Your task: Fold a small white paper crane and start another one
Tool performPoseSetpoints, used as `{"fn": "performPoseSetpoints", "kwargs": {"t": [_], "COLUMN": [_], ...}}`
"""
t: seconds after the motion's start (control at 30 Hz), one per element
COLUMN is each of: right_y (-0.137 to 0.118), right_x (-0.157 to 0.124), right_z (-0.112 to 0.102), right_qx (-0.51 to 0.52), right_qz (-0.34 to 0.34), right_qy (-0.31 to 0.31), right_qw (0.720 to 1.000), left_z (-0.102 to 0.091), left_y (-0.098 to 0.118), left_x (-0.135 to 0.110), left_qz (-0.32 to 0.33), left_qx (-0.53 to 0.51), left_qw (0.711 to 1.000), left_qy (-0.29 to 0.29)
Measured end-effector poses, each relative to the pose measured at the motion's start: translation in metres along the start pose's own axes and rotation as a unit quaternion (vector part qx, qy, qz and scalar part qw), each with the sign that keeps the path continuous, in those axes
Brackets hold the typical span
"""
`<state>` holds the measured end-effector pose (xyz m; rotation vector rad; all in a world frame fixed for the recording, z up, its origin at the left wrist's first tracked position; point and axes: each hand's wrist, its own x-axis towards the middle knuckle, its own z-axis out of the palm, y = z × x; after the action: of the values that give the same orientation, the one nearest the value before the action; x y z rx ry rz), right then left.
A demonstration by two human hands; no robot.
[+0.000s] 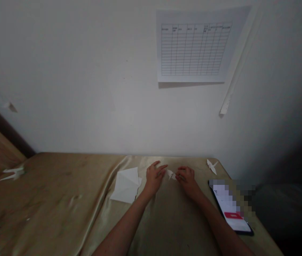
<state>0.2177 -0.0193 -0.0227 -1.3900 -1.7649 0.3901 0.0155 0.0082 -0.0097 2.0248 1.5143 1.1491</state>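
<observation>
Between my two hands is a small white folded-paper crane (171, 174), close to the far side of the cloth-covered table. My right hand (187, 176) has its fingers bent and pinched at the crane's right end. My left hand (155, 175) is just left of the crane, its fingers apart and the index finger stretched toward it, holding nothing. Left of that hand lie white paper sheets (125, 186) with fold lines, partly overlapping.
Another paper crane (212, 167) rests at the far right corner. A phone (229, 209) lies near the right edge. Folded paper figures (13, 172) are on the left side. Behind the table (60, 185) rises a wall with a printed grid sheet (193, 49).
</observation>
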Motion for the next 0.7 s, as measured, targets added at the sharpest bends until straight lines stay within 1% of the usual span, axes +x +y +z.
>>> {"fn": "performPoseSetpoints", "kwargs": {"t": [0.13, 0.27, 0.47, 0.7], "right_y": [0.0002, 0.0033, 0.0024, -0.0045], "right_x": [-0.0007, 0.0, -0.0004, -0.0018], "right_z": [-0.0013, -0.0007, -0.0012, -0.0028], "right_qx": [0.0, 0.007, 0.019, 0.026], "right_qz": [-0.006, -0.01, -0.007, -0.01], "right_qy": [-0.012, -0.003, 0.006, -0.006], "right_qw": [1.0, 1.0, 1.0, 1.0], "left_z": [0.0013, -0.0004, 0.0005, 0.0028], "left_y": [0.0043, 0.0081, 0.0079, 0.0067], "left_x": [-0.0005, -0.0017, -0.0014, -0.0014], "left_qz": [-0.004, -0.01, -0.033, -0.028], "left_qx": [0.023, 0.026, 0.036, 0.046], "left_qw": [0.999, 0.999, 0.998, 0.997], "left_qy": [-0.032, -0.035, -0.044, -0.052]}}
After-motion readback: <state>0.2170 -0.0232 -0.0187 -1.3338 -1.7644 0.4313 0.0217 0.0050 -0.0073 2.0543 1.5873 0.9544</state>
